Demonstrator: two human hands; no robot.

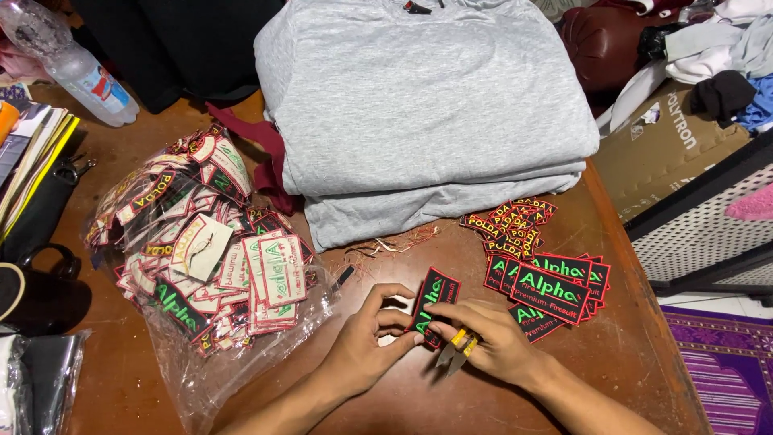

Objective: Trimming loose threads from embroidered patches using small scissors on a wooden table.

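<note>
My left hand [366,342] and my right hand [491,342] both hold one black embroidered patch [435,296] with green lettering and a red border, tilted upright over the brown table [628,354]. Small thread snips [457,348] with yellow grips stick out under my right hand's fingers. To the right lies a pile of the same black patches [551,288], with a heap of smaller red and yellow patches [509,223] behind it.
A clear plastic bag full of patches [201,242] lies on the left. Folded grey shirts [419,105] are stacked at the back, thread scraps [394,242] in front of them. A plastic bottle [76,68], books and a black mug [36,282] sit far left.
</note>
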